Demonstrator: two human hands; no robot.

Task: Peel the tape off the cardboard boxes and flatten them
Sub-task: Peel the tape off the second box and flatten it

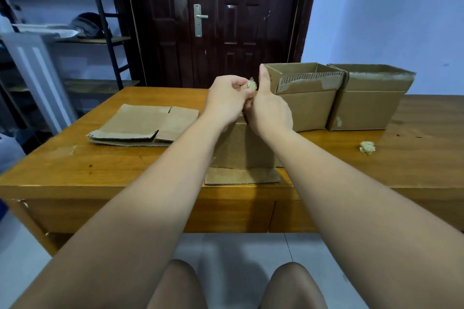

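Note:
A brown cardboard box [244,148] stands on the wooden table [105,165] right in front of me, one flap lying flat toward the near edge. Above its top, my left hand [227,100] and my right hand [266,105] meet, both pinching a small crumpled wad of clear tape [249,86] between their fingers. My right thumb points up. Two more open boxes stand to the right, the nearer box [305,98] and the farther box [369,100], with torn, taped top flaps.
A stack of flattened cardboard [144,125] lies on the table's left half. A balled-up tape scrap [367,147] sits on the right part. A dark door stands behind the table, metal shelving at the left, blue wall at the right.

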